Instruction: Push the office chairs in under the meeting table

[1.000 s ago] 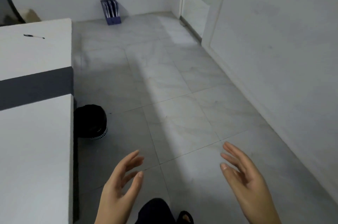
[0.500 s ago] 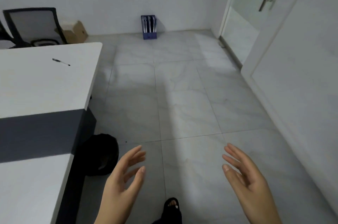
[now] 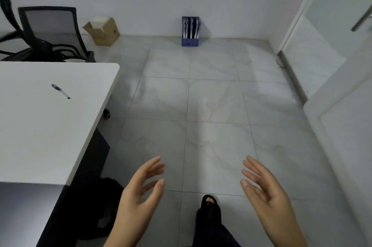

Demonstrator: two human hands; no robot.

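A black office chair with a grey mesh back (image 3: 50, 31) stands at the far end of the white meeting table (image 3: 40, 126), at the upper left. Part of a second black chair (image 3: 8, 25) shows at the left edge, blurred. A chair caster (image 3: 106, 114) peeks out under the table's right edge. My left hand (image 3: 141, 202) and my right hand (image 3: 265, 196) hover low over the floor with fingers apart, holding nothing, far from both chairs.
A pen (image 3: 60, 91) lies on the table. A black bin (image 3: 102, 206) sits by the table's dark base. An open cardboard box (image 3: 102, 31) and a blue file holder (image 3: 190, 31) stand against the far wall. A glass door (image 3: 322, 41) is at right.
The view has swung left and up, bringing the mesh-back chair, the box and more of the far wall into sight. Both hands keep the same open pose.
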